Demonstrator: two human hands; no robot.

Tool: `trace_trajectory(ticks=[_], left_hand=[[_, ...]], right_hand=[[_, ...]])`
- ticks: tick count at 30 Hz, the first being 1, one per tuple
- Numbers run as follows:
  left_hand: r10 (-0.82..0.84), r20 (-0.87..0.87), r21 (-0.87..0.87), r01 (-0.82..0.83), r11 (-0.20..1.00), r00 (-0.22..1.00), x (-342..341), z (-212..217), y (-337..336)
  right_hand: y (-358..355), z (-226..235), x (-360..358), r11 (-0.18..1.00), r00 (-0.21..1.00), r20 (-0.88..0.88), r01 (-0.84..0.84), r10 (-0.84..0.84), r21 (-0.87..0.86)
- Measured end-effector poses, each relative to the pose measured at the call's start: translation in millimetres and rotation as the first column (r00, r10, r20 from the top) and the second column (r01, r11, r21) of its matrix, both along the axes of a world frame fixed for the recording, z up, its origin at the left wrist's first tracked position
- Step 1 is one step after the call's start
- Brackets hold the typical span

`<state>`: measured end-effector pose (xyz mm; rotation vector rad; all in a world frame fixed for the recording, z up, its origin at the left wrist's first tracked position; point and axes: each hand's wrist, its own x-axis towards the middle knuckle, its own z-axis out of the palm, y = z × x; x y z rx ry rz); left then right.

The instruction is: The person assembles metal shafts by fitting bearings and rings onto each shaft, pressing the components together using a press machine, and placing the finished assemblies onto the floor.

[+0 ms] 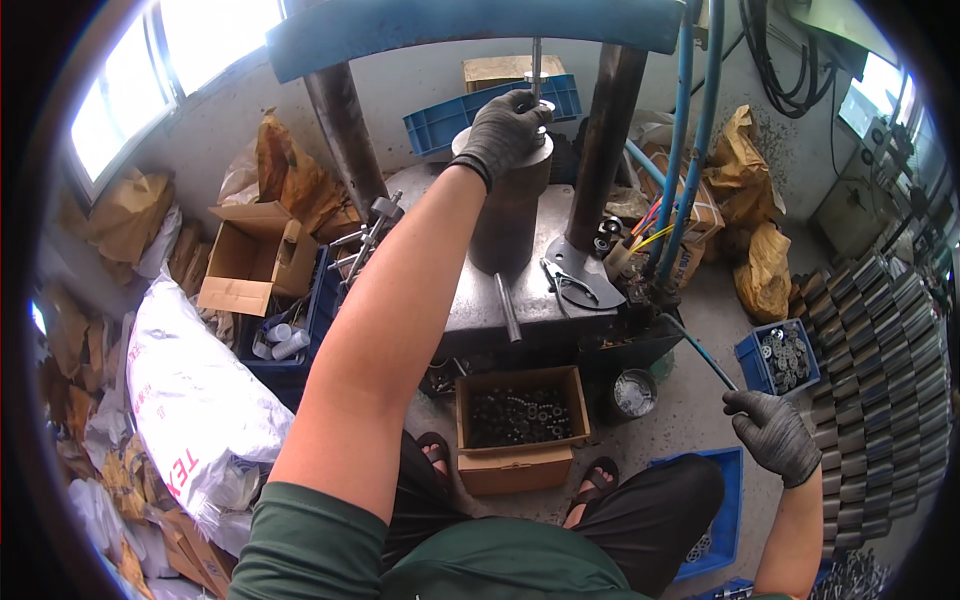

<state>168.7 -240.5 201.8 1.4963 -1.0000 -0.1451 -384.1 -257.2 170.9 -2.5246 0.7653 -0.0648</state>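
Note:
My left hand, in a dark grey glove, reaches to the top of a thick steel cylinder under the press. Its fingers are curled beside a shiny small metal part, below a thin vertical rod; what they grip is mostly hidden. My right hand, gloved too, is closed round the end of a long thin lever that runs from the right side of the press. A pair of pliers lies on the press bed, and a short bar sticks out at the cylinder's foot.
Steel columns flank the work. Between my feet stands a cardboard box of small dark parts. A tin and a blue bin of metal parts are to the right, with stacked metal tubes. A white sack leans at left.

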Motion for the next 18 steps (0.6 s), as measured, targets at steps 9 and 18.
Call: trace_trajectory(ticks=[9,18], left_hand=[[0.046,0.058,0.049,-0.049,0.998,0.997,2,0,0],[-0.106,-0.054,0.003,0.106,0.994,0.993,7,-3,-6]], right_hand=[[0,9,6,0.999,0.999,-0.026,0.030,-0.031,-0.018],[-71,66,74,0.679,0.767,0.617,0.358,0.178,-0.641]])
